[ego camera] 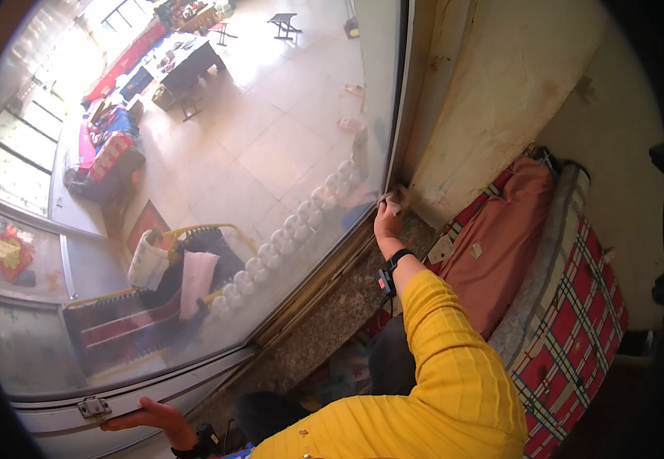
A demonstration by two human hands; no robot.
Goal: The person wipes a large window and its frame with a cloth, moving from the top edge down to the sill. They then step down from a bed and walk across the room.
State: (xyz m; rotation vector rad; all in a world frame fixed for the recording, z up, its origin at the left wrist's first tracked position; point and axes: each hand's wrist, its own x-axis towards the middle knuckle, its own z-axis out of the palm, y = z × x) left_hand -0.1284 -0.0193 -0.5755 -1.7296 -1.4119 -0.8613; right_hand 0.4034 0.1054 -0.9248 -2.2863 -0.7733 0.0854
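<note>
My right hand (388,221) reaches to the far corner of the window and grips a crumpled pale cloth (394,204), pressed low against the frame. At the lower left, my left hand (151,417) rests against the metal window frame (177,391), palm up with its fingers stretched, just right of a metal latch (94,408). The window glass (309,241) lies between the frame edges. Below it runs a rough stone sill (332,312). Both wrists carry dark bands with small devices.
Rolled bedding with a salmon cloth (509,246) and a red plaid mat (578,321) lies at my right. Through the glass show a folding cot (131,321) with a pink pillow (197,284), a table (185,63), small stools and tiled floor.
</note>
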